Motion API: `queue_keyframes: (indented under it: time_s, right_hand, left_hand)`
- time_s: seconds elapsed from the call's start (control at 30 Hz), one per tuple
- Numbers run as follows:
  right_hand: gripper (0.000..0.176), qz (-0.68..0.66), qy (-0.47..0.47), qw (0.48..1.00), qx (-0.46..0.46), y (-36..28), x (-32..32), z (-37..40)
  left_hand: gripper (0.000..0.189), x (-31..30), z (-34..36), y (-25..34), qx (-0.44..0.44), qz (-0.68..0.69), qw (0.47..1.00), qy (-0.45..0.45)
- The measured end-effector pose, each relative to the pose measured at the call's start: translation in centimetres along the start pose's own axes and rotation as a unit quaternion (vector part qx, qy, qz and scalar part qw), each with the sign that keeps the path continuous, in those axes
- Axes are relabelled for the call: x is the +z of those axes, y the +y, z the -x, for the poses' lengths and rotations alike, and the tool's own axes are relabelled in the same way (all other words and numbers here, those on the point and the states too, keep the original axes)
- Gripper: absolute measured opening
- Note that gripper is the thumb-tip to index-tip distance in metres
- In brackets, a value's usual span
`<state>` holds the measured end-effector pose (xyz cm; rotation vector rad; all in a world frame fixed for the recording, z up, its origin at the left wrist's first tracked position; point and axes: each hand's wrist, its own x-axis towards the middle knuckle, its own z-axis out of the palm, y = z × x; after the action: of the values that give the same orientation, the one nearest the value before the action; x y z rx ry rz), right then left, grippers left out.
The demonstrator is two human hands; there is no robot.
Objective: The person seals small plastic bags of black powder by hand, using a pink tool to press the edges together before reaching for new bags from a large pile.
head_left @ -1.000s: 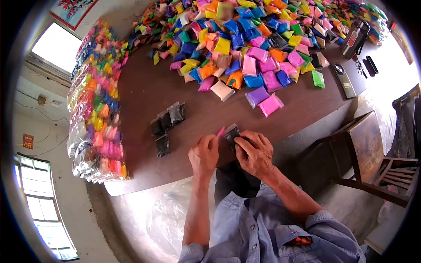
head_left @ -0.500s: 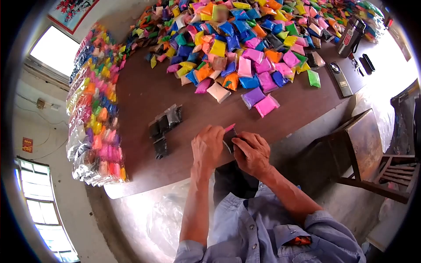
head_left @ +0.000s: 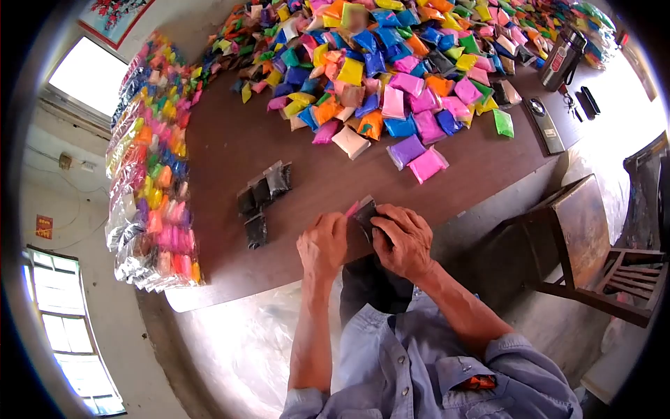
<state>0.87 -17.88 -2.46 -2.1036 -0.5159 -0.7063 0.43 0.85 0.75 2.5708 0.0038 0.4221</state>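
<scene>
My right hand [head_left: 403, 241] pinches a small black packet [head_left: 363, 215] in clear wrap, held over the table's near edge. My left hand [head_left: 322, 246] is closed, its fingertips just left of that packet. A thin pink piece [head_left: 352, 209] shows between my left fingertips and the black packet; I cannot tell which hand grips it. Left of my hands, several black packets [head_left: 261, 193] lie grouped on the brown table [head_left: 223, 140], one black packet [head_left: 256, 230] nearest me. Beyond my hands lie a bright pink packet [head_left: 428, 165] and a purple packet [head_left: 404, 151].
A large heap of colourful packets [head_left: 391, 77] covers the far side. Bagged packets [head_left: 164, 181] are stacked along the left edge. At the right are a thermos flask [head_left: 562, 59], a flat metallic device [head_left: 544, 126] and a black case [head_left: 587, 101]. A wooden chair [head_left: 593, 237] stands right.
My left hand has moved slightly left and down, and the pink piece has shifted left. The black packet in my right hand has turned to show more of its face.
</scene>
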Motion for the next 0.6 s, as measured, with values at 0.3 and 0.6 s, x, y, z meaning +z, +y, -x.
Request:
queue_keyframes:
  time_s: [0.3,0.6]
  right_hand:
    - [0.027,0.006,-0.001,1.0,0.007,-0.1,0.1,0.0]
    - [0.031,-0.003,-0.033,0.999,-0.011,0.3,-0.6,-0.8]
  left_hand:
    - [0.005,-1.1,0.7,1.3,-0.044,0.13,0.991,0.004]
    - [0.006,-1.3,0.3,-0.6,-0.005,0.037,0.999,0.029]
